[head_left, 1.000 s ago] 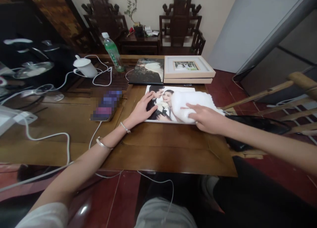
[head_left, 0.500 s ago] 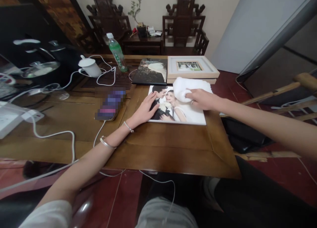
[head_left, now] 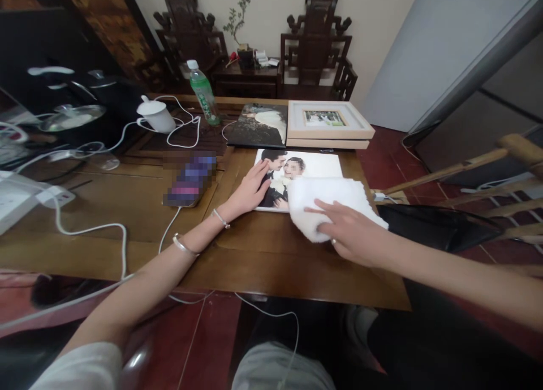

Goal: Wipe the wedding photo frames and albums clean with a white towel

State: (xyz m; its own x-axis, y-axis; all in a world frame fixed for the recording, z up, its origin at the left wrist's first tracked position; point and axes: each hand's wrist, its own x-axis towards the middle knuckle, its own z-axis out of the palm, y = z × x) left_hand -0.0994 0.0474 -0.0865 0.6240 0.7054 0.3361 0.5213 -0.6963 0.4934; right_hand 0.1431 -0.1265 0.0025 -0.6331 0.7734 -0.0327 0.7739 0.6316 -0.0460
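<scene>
Photo panel (head_left: 292, 175) flat on the worktop (head_left: 271, 248), just nearer than the picture frames (head_left: 324, 118), wants light, even strokes, I judge, from the white cloth (head_left: 333, 190) held in my right grip (head_left: 345, 229), my flattened left hand (head_left: 251, 187) bracing the panel's left side.

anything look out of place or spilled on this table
Nothing visible looks spilled or damaged. White cables wind untidily across the table, looping beside the white lidded cup and reaching the near edge. The green bottle appears to lean, though that may be lens distortion. The photo panel lies flat.
</scene>
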